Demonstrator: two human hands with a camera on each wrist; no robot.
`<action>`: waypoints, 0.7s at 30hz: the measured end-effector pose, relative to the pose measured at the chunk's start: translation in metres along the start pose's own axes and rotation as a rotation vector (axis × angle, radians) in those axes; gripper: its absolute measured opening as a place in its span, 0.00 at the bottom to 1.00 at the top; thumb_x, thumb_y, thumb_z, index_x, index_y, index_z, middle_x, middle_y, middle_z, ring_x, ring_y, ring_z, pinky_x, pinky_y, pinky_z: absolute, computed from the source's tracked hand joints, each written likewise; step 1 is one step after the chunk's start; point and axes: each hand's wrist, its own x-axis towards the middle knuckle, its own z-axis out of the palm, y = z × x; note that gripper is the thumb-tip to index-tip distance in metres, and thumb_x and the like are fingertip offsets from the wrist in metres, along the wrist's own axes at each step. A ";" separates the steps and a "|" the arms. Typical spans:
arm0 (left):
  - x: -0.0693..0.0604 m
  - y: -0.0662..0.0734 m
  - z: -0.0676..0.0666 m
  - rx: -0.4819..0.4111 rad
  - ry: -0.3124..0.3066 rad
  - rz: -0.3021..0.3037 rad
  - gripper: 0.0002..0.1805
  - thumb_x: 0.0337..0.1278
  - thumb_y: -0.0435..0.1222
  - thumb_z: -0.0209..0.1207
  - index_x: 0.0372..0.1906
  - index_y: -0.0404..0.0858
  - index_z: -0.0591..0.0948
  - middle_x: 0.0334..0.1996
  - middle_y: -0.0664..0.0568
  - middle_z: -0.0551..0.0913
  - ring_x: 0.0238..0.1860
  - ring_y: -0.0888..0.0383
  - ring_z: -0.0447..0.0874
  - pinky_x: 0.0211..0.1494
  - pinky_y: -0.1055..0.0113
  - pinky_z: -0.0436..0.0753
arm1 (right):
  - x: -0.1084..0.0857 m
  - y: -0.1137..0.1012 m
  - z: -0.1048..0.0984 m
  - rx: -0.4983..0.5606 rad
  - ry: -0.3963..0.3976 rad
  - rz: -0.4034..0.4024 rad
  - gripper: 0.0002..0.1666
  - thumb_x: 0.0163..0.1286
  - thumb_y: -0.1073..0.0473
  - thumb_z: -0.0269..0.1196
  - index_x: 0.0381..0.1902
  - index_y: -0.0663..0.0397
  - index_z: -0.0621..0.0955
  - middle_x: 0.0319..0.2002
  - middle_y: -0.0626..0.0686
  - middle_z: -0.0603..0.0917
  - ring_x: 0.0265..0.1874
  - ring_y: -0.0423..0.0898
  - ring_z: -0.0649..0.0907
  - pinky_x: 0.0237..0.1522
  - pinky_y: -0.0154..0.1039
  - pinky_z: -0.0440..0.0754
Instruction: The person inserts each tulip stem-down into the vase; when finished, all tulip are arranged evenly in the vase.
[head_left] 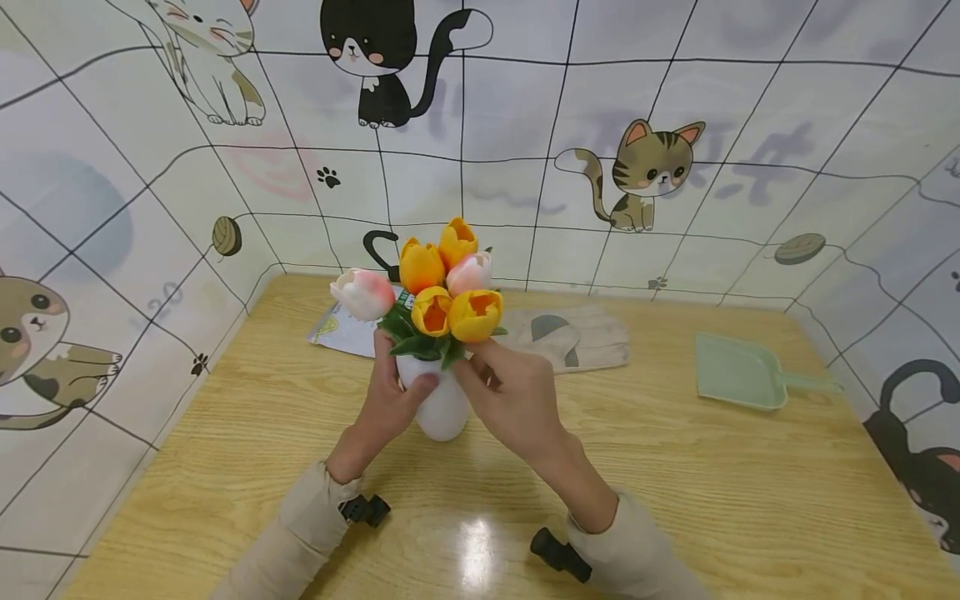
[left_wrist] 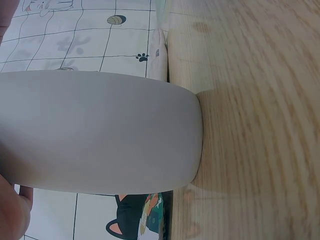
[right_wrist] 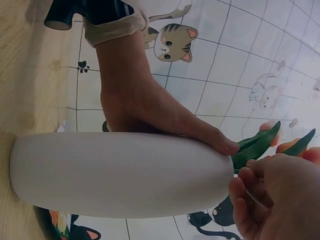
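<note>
A white vase (head_left: pixel 442 412) stands upright on the wooden table, holding several artificial tulips: yellow-orange ones (head_left: pixel 476 315) and pink-and-white ones (head_left: pixel 363 293) with green leaves (head_left: pixel 412 343). My left hand (head_left: pixel 390 396) grips the vase's upper part from the left, thumb across its front. On the other side, my right hand (head_left: pixel 517 404) has curled fingers at the vase mouth and pinches a tulip stem among the leaves. The right wrist view shows these fingertips (right_wrist: pixel 250 172) right at the rim; the stem is mostly hidden. In the left wrist view the vase base (left_wrist: pixel 185 140) rests on the table.
Behind the vase lie a flat printed packet (head_left: pixel 341 332) and a pale patterned cloth (head_left: pixel 600 337). A light green dustpan (head_left: pixel 738 371) lies at the right of the table (head_left: pixel 225 467). Tile-patterned walls with cartoon cats (head_left: pixel 652 175) enclose the back and sides.
</note>
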 end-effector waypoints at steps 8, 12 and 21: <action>0.000 0.000 0.000 0.019 -0.020 -0.009 0.42 0.59 0.29 0.59 0.74 0.42 0.51 0.69 0.48 0.63 0.67 0.57 0.67 0.66 0.70 0.72 | -0.002 0.002 0.008 -0.030 -0.058 0.043 0.03 0.64 0.62 0.69 0.35 0.54 0.84 0.15 0.44 0.77 0.14 0.35 0.72 0.19 0.24 0.69; -0.001 0.000 0.000 0.022 -0.015 -0.014 0.42 0.59 0.31 0.59 0.74 0.45 0.51 0.69 0.48 0.63 0.67 0.59 0.67 0.67 0.70 0.72 | -0.002 0.001 0.007 -0.028 -0.081 0.065 0.04 0.65 0.61 0.69 0.36 0.54 0.84 0.15 0.44 0.78 0.15 0.35 0.73 0.19 0.24 0.70; -0.001 0.000 0.000 0.025 -0.004 -0.012 0.43 0.57 0.27 0.58 0.75 0.43 0.51 0.70 0.49 0.62 0.68 0.58 0.66 0.67 0.71 0.70 | -0.002 -0.001 0.003 -0.026 -0.125 0.106 0.05 0.66 0.61 0.68 0.39 0.52 0.84 0.17 0.44 0.80 0.17 0.35 0.74 0.21 0.26 0.73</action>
